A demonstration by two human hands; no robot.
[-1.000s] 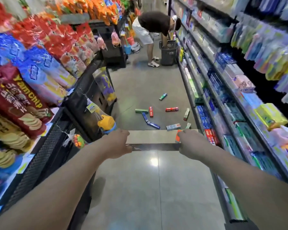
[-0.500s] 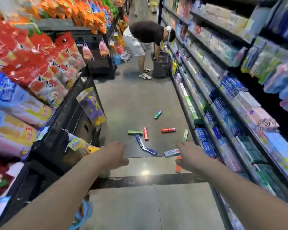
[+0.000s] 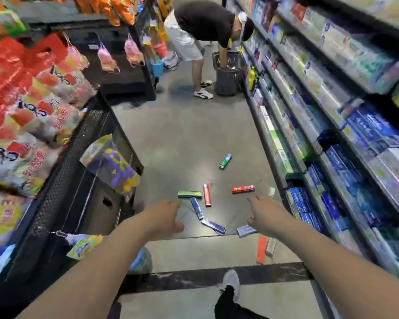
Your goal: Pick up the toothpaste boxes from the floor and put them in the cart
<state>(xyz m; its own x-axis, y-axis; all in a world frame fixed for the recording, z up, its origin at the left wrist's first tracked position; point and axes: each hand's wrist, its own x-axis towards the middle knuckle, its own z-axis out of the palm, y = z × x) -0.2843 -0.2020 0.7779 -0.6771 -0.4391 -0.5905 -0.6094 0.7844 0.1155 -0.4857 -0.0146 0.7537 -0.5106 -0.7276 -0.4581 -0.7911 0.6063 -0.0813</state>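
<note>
Both hands, left [image 3: 165,217] and right [image 3: 266,214], hang loose and empty above the boxes [image 3: 213,226] on the floor [image 3: 189,139]; no cart visible.

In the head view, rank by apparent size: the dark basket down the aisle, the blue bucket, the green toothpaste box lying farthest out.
1. Dark basket, clearly largest.
2. Blue bucket.
3. Green toothpaste box, the slimmest, though about as long as the bucket is tall; it lies nearer the camera, so true sizes stay unsure.
</note>
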